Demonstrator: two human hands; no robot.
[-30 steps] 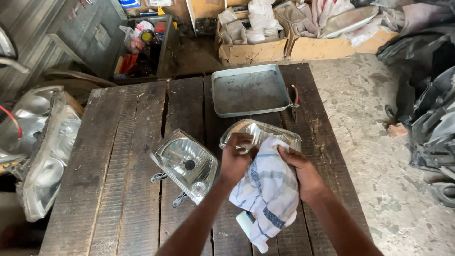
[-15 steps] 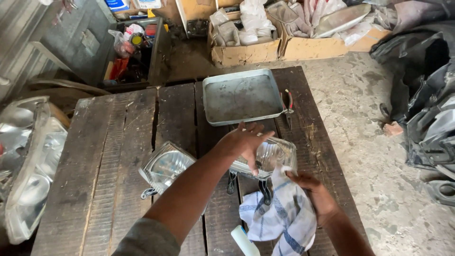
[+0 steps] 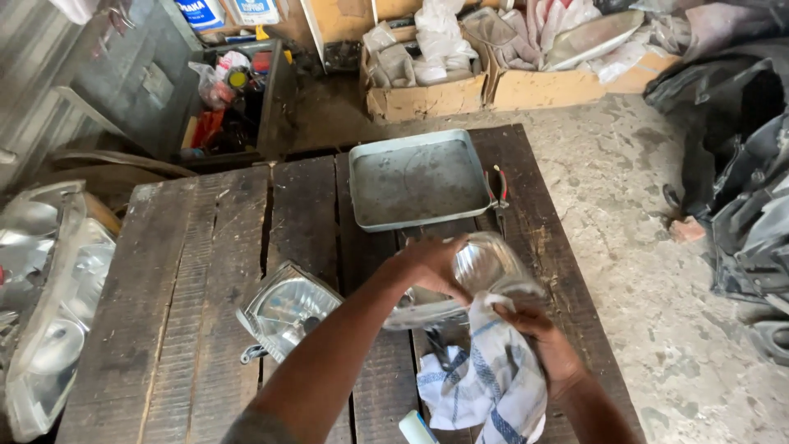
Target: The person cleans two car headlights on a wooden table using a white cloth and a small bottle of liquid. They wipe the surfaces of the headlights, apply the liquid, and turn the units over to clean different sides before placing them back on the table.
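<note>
Clearly, the head view, the only 1, looks down on a dark wooden desk (image 3: 197,271). Low in the middle of the frame, the left hand (image 3: 431,265) reaches across and closes its fingers over the rim of a clear headlight lens (image 3: 481,267), tilting it up off the planks, seemingly so its face can be reached. Just below and right, the right hand (image 3: 546,341) is bunched shut on a white cloth with blue stripes (image 3: 485,382), pressed against the lens edge as if to wipe it. Left of the arms a second headlight (image 3: 283,308) lies flat on the desk. Toward the top centre sits a shallow grey metal tray (image 3: 415,177), with red-handled pliers (image 3: 499,187) touching its right rim. Cardboard boxes (image 3: 427,90) line the concrete floor along the top edge.
</note>
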